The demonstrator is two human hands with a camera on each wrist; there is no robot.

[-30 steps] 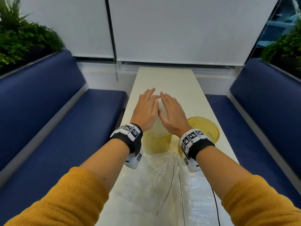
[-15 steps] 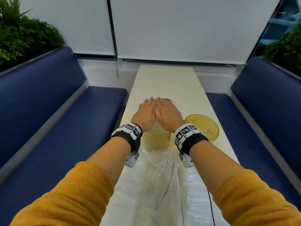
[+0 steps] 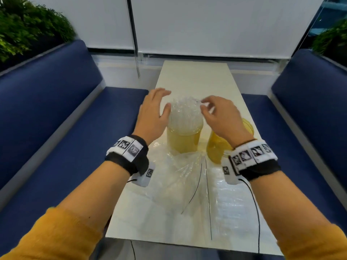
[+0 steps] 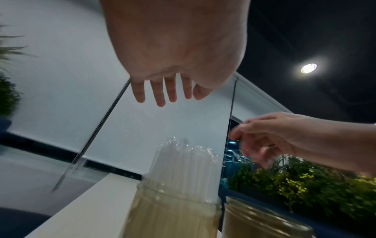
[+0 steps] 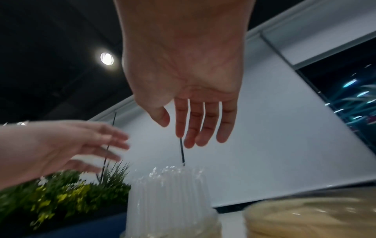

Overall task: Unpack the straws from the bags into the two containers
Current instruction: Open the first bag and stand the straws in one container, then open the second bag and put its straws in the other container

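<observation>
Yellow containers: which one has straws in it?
The left yellow container, between the two hands, holds an upright bundle of clear straws rising above its rim. The right container, beneath the right wrist, shows none.

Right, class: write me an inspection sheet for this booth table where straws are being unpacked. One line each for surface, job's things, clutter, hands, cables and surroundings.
Surface: pale narrow table, far end bare.
Job's things: clear straws stand packed upright in the left yellow container; the right yellow container shows no straws; clear plastic bags lie crumpled on the near end.
Clutter: nothing seen.
Hands: left hand open beside the straw bundle; right hand, fingers loosely bent, at the straw tips, holding nothing.
Cables: thin black cable runs from the right wristband; two more dark lines cross the bags.
Surroundings: blue bench seats on both sides, white blinds behind, green plants at the corners.
</observation>
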